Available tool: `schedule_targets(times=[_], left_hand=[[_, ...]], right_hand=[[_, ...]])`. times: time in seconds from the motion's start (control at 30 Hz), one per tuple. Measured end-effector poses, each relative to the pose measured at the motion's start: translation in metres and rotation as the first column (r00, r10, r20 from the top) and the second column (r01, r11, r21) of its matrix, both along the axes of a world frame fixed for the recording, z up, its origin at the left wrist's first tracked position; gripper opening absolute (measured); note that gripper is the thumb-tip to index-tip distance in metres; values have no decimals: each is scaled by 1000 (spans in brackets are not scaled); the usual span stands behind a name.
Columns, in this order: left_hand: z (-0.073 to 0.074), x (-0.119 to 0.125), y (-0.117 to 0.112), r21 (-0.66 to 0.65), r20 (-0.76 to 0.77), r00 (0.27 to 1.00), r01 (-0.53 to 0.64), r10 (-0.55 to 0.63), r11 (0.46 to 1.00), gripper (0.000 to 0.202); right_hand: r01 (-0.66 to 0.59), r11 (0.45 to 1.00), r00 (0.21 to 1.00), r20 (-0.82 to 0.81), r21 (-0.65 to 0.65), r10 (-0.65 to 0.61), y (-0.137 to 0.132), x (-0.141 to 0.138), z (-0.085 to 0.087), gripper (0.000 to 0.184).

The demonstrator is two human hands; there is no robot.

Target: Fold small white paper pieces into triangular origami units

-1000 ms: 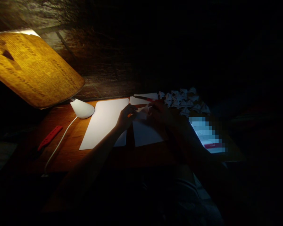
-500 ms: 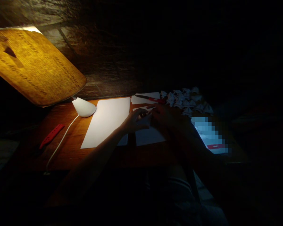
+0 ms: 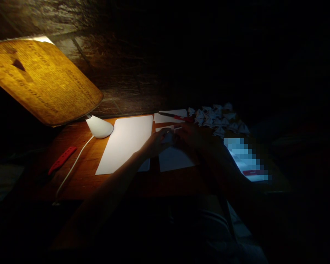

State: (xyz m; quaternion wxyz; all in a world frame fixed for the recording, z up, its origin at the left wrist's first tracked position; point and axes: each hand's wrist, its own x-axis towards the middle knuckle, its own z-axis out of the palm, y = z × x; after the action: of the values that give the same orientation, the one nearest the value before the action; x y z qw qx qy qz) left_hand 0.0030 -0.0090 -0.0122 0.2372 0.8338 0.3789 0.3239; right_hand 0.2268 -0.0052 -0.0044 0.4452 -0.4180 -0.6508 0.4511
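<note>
My left hand [image 3: 154, 143] and my right hand [image 3: 189, 134] meet over the middle of the wooden table. Their curled fingers close on a small piece of white paper [image 3: 168, 138] between them; the deep shadow hides its exact shape. Below the hands lies a white paper sheet [image 3: 176, 160], partly covered by them. A larger stack of white paper [image 3: 128, 141] is just left of my left hand, and my left forearm crosses its lower corner. Behind the hands, a tool with a red handle and dark blade [image 3: 178, 117] rests across smaller white sheets [image 3: 165, 117].
Several folded white paper pieces [image 3: 209, 116] are grouped at the back right. A lit screen [image 3: 236, 156] lies near my right forearm. On the left stand a lamp with a yellow printed shade [image 3: 52, 82], its white cord [image 3: 74, 165] and a red power strip [image 3: 62, 160].
My left hand's fingers have drawn in, closing the gap seen before between thumb and fingers. My right hand stays almost in place. The whole view has shifted slightly.
</note>
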Motion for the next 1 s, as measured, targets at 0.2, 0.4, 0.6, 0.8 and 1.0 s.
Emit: schedule_targets(times=[0.2, 0.4, 0.6, 0.8, 1.0], left_hand=[[7, 2, -4, -42, 43, 998, -43, 44, 998, 59], [-8, -2, 6, 1, -14, 1000, -11, 11, 1000, 104], [5, 1, 2, 26, 10, 1000, -4, 4, 1000, 59], [16, 2, -6, -21, 108, 991, -76, 78, 997, 42], [8, -1, 0, -122, 252, 945, -184, 210, 975, 32]], right_hand=[[-107, 994, 992, 61, -10, 108, -6, 4, 3, 44], [-4, 1000, 996, 91, 5, 4, -3, 2, 0, 43], [8, 1000, 1000, 0, -27, -8, 2, 0, -4, 34], [-57, 998, 998, 21, 33, 56, -4, -2, 1, 38], [-9, 991, 988, 155, 130, -11, -3, 0, 2, 31]])
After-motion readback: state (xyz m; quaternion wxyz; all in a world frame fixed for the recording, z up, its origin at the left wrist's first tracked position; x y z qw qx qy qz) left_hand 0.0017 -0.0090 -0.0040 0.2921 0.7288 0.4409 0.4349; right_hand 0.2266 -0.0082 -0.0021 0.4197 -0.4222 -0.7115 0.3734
